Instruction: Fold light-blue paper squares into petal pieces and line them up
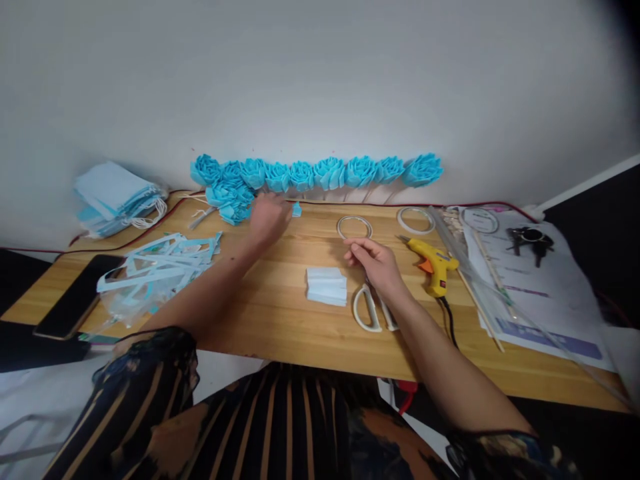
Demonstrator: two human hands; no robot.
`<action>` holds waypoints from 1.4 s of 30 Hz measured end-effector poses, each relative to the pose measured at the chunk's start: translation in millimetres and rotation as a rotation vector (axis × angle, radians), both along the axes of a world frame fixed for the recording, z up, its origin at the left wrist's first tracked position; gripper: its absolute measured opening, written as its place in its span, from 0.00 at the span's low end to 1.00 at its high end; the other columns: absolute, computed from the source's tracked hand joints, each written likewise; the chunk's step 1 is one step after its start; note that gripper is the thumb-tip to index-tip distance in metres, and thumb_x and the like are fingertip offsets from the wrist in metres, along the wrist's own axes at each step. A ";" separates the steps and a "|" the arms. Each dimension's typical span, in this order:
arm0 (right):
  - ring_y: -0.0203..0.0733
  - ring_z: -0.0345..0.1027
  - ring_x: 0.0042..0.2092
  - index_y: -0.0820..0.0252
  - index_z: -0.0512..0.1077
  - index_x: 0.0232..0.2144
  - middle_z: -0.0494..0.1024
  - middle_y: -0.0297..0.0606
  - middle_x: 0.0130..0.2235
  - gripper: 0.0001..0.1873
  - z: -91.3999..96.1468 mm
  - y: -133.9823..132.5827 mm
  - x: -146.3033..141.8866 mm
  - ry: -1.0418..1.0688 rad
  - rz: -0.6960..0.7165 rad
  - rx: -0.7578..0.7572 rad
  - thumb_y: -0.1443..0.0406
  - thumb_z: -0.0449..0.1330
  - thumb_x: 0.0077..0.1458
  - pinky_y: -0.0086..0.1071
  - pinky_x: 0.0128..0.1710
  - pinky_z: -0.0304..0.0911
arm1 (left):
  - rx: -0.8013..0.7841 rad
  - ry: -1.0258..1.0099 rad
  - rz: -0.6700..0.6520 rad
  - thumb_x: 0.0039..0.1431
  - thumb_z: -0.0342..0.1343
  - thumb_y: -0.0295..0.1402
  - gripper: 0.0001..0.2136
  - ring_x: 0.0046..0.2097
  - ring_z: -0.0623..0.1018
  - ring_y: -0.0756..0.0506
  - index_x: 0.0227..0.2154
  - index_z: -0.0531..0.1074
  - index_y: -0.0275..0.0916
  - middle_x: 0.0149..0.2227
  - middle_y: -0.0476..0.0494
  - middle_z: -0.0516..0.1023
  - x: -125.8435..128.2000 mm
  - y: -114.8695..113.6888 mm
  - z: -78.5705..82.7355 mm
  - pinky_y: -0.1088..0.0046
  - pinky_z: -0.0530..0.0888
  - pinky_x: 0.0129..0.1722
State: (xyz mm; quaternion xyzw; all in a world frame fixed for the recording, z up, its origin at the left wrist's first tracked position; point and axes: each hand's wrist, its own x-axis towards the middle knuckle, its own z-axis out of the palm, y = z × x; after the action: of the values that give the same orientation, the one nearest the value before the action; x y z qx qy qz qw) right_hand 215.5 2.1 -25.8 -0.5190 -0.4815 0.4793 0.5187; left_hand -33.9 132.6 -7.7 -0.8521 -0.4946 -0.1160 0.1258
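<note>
My left hand (271, 217) reaches to the back of the table, its fingers curled by the front of a row of blue folded-petal flowers (303, 175). A small blue scrap (297, 210) shows at its right side; whether the fingers hold anything is hidden. My right hand (374, 263) hovers in a pinch, thumb against the forefinger, over white-handled scissors (367, 313). What it pinches, if anything, is too small to make out. Left of the scissors lies a pale blue pleated piece of fabric (327, 287).
A yellow glue gun (435, 267) with a black cord lies right of my right hand. Wire coils (355, 228), keys (531, 241) and papers (543, 287) are nearby. At left are stacked face masks (117, 193), cut strips (165, 267) and a phone (80, 297).
</note>
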 end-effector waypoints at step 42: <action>0.34 0.68 0.29 0.59 0.78 0.38 0.78 0.33 0.28 0.17 2.7 -1.6 1.0 -0.030 0.003 -0.019 0.54 0.64 0.51 0.30 0.34 0.66 | -0.178 -0.200 -0.130 0.55 0.47 0.22 0.20 0.54 0.75 0.38 0.43 0.81 0.39 0.50 0.40 0.80 23.5 18.7 -17.5 0.58 0.68 0.55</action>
State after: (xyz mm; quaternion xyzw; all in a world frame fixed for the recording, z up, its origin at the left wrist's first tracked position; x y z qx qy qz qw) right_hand 216.5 0.4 -23.1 -0.5303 -0.4853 0.4768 0.5060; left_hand -10.4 151.3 -25.2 -0.8743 -0.4569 -0.1637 -0.0081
